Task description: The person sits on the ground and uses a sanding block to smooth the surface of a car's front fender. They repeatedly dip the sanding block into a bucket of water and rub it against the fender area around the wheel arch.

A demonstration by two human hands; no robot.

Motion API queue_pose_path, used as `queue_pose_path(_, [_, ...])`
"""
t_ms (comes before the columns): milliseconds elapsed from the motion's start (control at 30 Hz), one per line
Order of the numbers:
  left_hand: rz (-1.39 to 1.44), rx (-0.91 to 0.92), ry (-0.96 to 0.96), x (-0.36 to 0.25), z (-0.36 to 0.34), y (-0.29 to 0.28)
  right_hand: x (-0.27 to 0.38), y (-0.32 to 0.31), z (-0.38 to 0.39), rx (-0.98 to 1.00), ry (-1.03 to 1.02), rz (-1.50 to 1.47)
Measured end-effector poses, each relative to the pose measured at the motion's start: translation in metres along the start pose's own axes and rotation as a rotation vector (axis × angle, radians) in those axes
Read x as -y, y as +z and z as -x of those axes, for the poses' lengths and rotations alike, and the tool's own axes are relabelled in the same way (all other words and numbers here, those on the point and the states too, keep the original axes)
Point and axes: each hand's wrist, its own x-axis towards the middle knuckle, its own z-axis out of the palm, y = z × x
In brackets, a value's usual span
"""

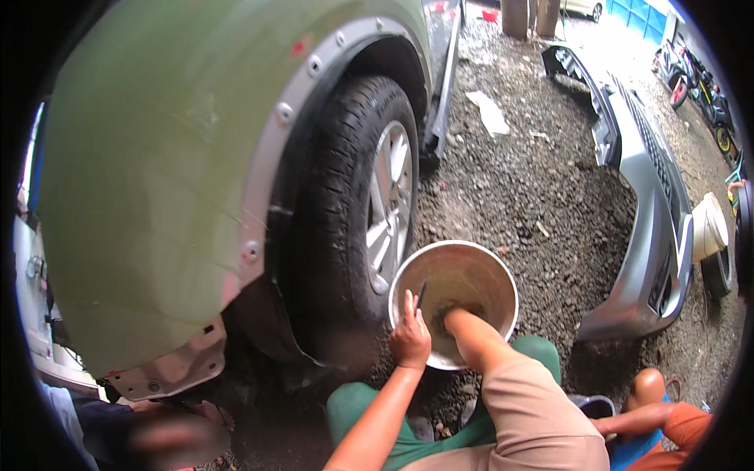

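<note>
A metal basin [493, 302] with cloudy liquid sits on the gravel beside the black tire [338, 196] and silver wheel. My left hand [410, 336] is at the basin's left side, fingers raised and holding a thin dark piece [422, 293] I cannot identify. My right hand [454, 318] reaches down into the basin, its fingers hidden in the murky liquid. Above and left is a green car fender [141, 173] with a grey riveted arch edge [267, 180].
A loose silver bumper [644, 259] lies at right, near a white bucket [705, 228]. Co-workers crouch at lower right [683, 424] and lower left [94, 424]. Motorcycles [699, 90] stand at back right. A white scrap [488, 114] lies on the gravel [518, 180].
</note>
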Motion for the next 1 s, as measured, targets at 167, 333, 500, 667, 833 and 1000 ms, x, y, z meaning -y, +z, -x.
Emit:
queue_pose_path(167, [0.056, -0.071, 0.048, 0.007, 0.002, -0.002, 0.013, 0.003, 0.005, 0.054, -0.004, -0.009])
queue_pose_path(333, [0.032, -0.03, 0.016, 0.007, 0.005, 0.0, 0.01, 0.007, 0.012, 0.085, 0.013, -0.021])
queue_pose_path(500, [0.033, -0.066, 0.048, 0.012, 0.003, 0.004, 0.017, 0.006, 0.013, 0.104, 0.011, -0.064])
queue_pose_path(667, [0.003, -0.041, 0.027, 0.014, 0.001, 0.003, 0.047, -0.033, 0.036, 0.095, 0.05, -0.286])
queue_pose_path(833, [0.007, 0.013, 0.003, 0.005, -0.003, 0.005, 0.066, -0.047, 0.085, -0.425, 0.191, -0.603])
queue_pose_path(1000, [-0.072, -0.006, 0.109, 0.027, -0.007, 0.002, 0.113, -0.058, 0.162, -0.579, 0.388, -1.038])
